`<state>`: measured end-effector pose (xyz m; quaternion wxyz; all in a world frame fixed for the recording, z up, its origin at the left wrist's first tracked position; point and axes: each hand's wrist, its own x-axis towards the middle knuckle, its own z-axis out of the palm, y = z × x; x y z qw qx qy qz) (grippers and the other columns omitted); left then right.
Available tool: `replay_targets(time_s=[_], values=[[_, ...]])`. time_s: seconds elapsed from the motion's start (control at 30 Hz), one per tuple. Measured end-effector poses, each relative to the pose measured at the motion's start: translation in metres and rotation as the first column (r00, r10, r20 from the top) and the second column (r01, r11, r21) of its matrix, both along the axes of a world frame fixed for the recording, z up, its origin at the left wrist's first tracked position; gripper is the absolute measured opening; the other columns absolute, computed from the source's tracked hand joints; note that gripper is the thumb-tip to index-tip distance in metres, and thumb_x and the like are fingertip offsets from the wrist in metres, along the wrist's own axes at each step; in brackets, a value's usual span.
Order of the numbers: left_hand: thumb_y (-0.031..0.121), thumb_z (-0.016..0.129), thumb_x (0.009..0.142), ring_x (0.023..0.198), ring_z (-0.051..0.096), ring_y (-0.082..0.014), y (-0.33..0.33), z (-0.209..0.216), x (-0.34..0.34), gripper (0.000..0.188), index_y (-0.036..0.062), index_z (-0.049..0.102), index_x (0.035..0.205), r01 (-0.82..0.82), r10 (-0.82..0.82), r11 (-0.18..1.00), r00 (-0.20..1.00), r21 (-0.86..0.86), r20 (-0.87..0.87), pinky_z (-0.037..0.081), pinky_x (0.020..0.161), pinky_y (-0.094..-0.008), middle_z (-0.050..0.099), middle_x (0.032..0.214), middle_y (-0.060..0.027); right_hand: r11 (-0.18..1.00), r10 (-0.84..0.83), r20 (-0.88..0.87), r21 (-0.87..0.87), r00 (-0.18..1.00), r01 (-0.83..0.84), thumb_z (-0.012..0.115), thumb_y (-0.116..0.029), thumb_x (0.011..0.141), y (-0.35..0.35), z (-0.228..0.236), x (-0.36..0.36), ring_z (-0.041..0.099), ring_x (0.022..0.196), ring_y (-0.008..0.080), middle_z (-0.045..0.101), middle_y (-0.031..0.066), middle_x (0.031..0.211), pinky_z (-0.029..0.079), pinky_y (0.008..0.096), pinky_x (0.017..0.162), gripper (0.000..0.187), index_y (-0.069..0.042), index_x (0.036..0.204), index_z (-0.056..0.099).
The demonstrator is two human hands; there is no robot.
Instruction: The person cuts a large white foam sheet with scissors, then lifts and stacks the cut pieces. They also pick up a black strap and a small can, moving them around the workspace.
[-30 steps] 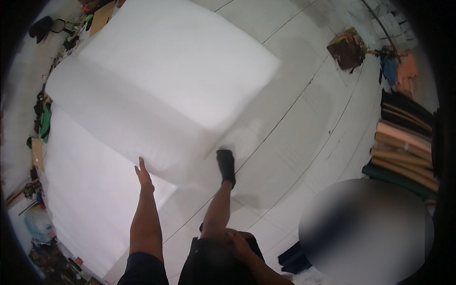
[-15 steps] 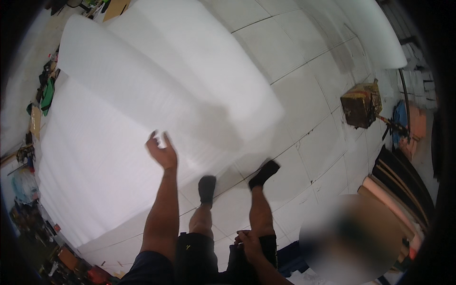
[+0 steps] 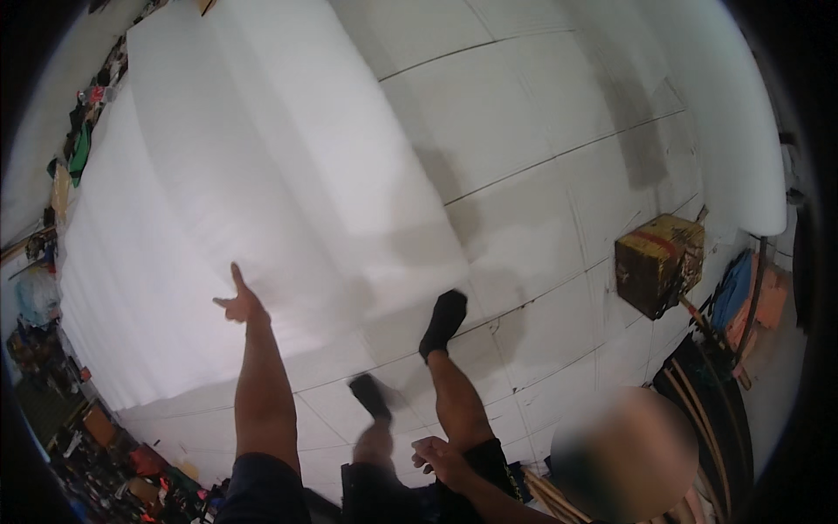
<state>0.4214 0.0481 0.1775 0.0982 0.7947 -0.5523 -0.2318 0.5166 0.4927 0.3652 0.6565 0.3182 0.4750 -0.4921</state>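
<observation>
Left hand stayed spread, holding nothing, now pressed flat against the large white foam sheet, which had shifted beneath it. Right hand rested loosely curled, empty, at the thigh. A cardboard box stood well apart.

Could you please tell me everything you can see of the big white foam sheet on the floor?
The white foam sheet is very large, thick and soft-looking, seemingly several stacked layers with stepped edges. It lies flat on the white tiled floor, filling the picture's left half. The left hand is open over its near edge; contact is unclear.
</observation>
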Motion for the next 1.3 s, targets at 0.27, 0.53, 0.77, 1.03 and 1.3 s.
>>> replay_targets(time_s=[0.27, 0.53, 0.77, 1.03, 1.3], values=[[0.025, 0.072, 0.082, 0.064, 0.066, -0.0285, 0.139, 0.013, -0.093, 0.030, 0.0085, 0.062, 0.106, 0.824, -0.824, 0.566, 0.566, 0.008, 0.020, 0.052, 0.063, -0.0420, 0.067, 0.067, -0.0094, 0.972, 0.168, -0.007, -0.168, 0.986, -0.166, 0.055, -0.035, 0.098, 0.037, -0.025, -0.079, 0.053, 0.069, 0.0082, 0.058, 0.0001, 0.077, 0.043, 0.0243, 0.062, 0.029, -0.007, 0.090, 0.060], [0.028, 0.066, 0.087, 0.116, 0.058, -0.0329, 0.290, 0.021, -0.084, 0.044, 0.0034, 0.060, 0.124, 0.783, -0.542, 0.577, 0.579, 0.231, -0.609, 0.045, 0.100, -0.0391, 0.061, 0.123, -0.0193, 0.947, 0.298, 0.049, -0.142, 0.953, -0.288, 0.055, -0.033, 0.098, 0.053, 0.023, -0.160, 0.053, 0.067, 0.0087, 0.058, 0.0000, 0.075, 0.042, 0.0244, 0.060, 0.028, -0.008, 0.087, 0.060], [0.031, 0.067, 0.088, 0.107, 0.061, -0.0282, 0.368, 0.049, 0.056, 0.048, -0.0022, 0.058, 0.122, 0.259, 0.019, 0.836, 0.867, 0.483, -0.498, 0.048, 0.092, -0.0368, 0.063, 0.116, -0.0204, 0.824, 0.534, -0.279, -0.041, 0.798, -0.566, 0.058, -0.032, 0.097, 0.081, 0.042, -0.250, 0.057, 0.079, 0.0103, 0.059, 0.0013, 0.085, 0.046, 0.0261, 0.066, 0.028, -0.005, 0.102, 0.061], [0.042, 0.067, 0.087, 0.112, 0.052, -0.0287, 0.386, 0.006, 0.082, 0.068, -0.0020, 0.044, 0.134, -0.210, 0.476, 0.710, 0.846, 0.672, -0.238, 0.042, 0.096, -0.0381, 0.055, 0.122, -0.0215, 0.520, 0.672, -0.729, 0.334, 0.135, -0.787, 0.063, -0.039, 0.092, -0.067, -0.160, -0.421, 0.060, 0.088, 0.0190, 0.064, 0.0084, 0.097, 0.049, 0.0322, 0.079, 0.045, 0.002, 0.110, 0.059], [0.069, 0.063, 0.078, 0.139, 0.028, -0.0358, 0.308, -0.114, 0.015, 0.108, 0.0073, 0.014, 0.153, -0.629, 0.848, 0.521, 0.461, 0.577, -0.263, 0.024, 0.111, -0.0548, 0.025, 0.154, -0.0200, 0.546, 0.728, -0.674, 0.679, -0.123, -0.492, 0.068, -0.064, 0.077, -0.311, -0.291, -0.495, 0.062, 0.100, 0.0308, 0.062, 0.0212, 0.113, 0.050, 0.0380, 0.086, 0.087, 0.004, 0.127, 0.048]])
